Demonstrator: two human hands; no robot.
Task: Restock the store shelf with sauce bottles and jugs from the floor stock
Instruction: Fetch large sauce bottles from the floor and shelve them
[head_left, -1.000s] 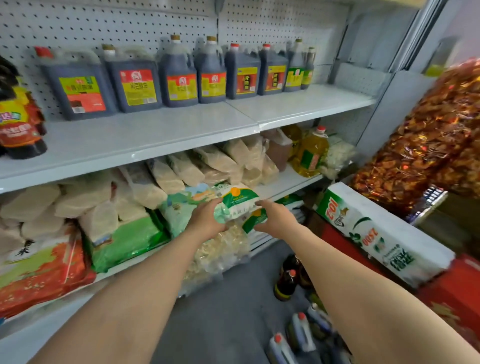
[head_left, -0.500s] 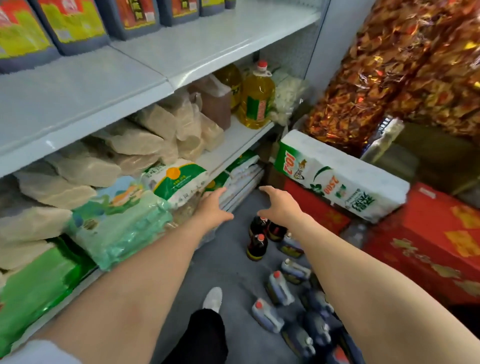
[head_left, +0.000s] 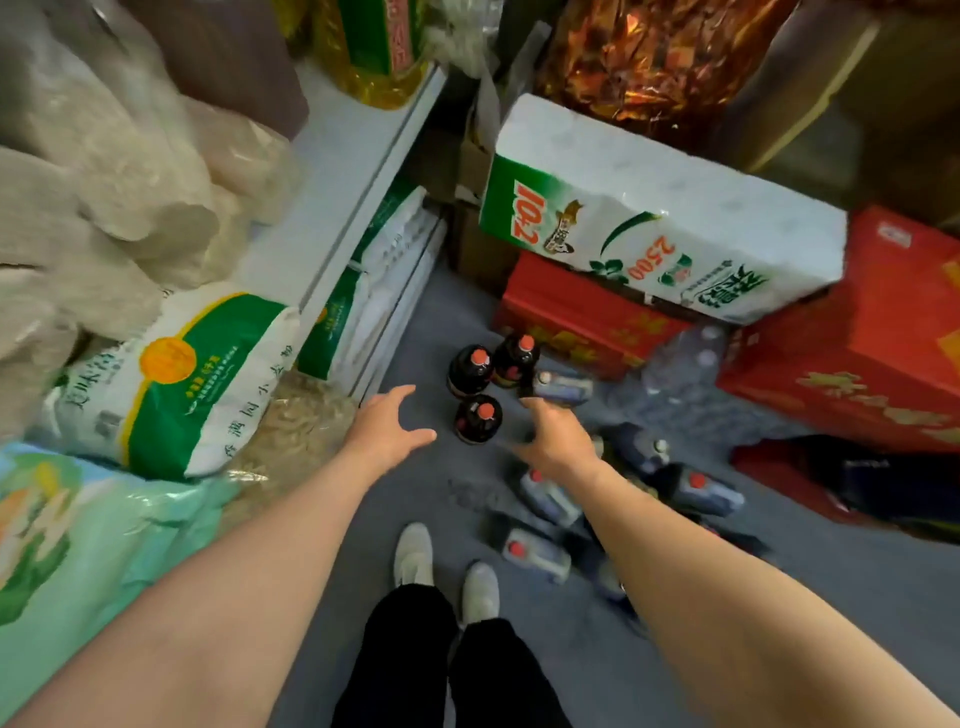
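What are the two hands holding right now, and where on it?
Nothing. The left hand and right hand are both open and empty, reaching down toward the dark sauce bottles standing on the floor, not yet touching any.

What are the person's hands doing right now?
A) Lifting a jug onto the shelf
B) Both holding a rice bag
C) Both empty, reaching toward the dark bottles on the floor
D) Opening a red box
C: the left hand and right hand hold nothing, fingers spread, near the three dark round bottles standing on the floor.
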